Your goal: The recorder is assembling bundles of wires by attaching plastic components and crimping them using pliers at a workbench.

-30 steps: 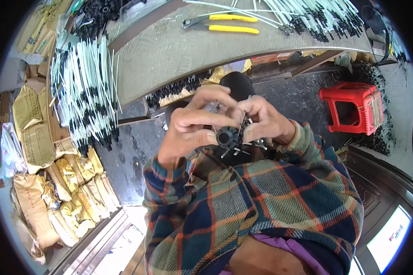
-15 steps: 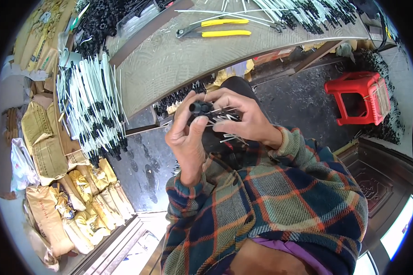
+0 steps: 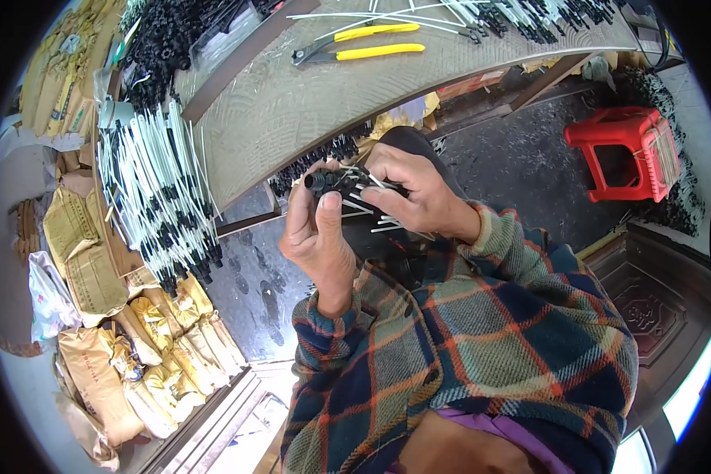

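In front of my lap, my left hand is closed around a black ribbed round plastic piece, its thumb raised against the near side. My right hand pinches close beside it, thumb and forefinger at the thin white sticks with dark parts among them. Several of these sticks poke out below the fingers at differing angles. Where the sticks meet the black piece is partly covered by my fingers.
Cutting pliers with yellow handles lie on the worktable ahead. White sticks with black ends are heaped at left, below a pile of black parts. A red stool stands right; brown paper packs lie lower left.
Both hands have shifted slightly left in view. The right fingers have drawn a little apart from the black piece, and the white sticks between the hands lie differently. The view has turned slightly.
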Demonstrator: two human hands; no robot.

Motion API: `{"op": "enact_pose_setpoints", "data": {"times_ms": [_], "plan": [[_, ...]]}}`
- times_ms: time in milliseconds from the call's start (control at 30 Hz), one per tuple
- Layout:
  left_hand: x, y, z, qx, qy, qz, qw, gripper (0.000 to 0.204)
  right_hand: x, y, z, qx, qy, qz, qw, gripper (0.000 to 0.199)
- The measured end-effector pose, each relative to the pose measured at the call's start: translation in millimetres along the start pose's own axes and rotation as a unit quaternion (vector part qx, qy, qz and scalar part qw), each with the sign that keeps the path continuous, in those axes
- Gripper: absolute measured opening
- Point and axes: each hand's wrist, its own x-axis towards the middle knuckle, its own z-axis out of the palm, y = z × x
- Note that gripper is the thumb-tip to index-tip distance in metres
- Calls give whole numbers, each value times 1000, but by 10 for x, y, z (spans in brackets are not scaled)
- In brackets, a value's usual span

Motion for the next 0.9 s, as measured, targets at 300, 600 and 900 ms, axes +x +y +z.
{"op": "enact_pose_setpoints", "data": {"times_ms": [300, 600, 900], "plan": [[24, 23, 18, -23, -24, -29, 999, 29, 48, 0, -83, -24, -39, -7, 999, 19], [40, -46, 30, -26, -66, -15, 997, 30, 7, -16, -136, 173, -49, 163, 970, 13], [57, -163, 34, -68, 8, -8, 998, 35, 37, -40, 18, -177, 110, -131, 969, 20]]}}
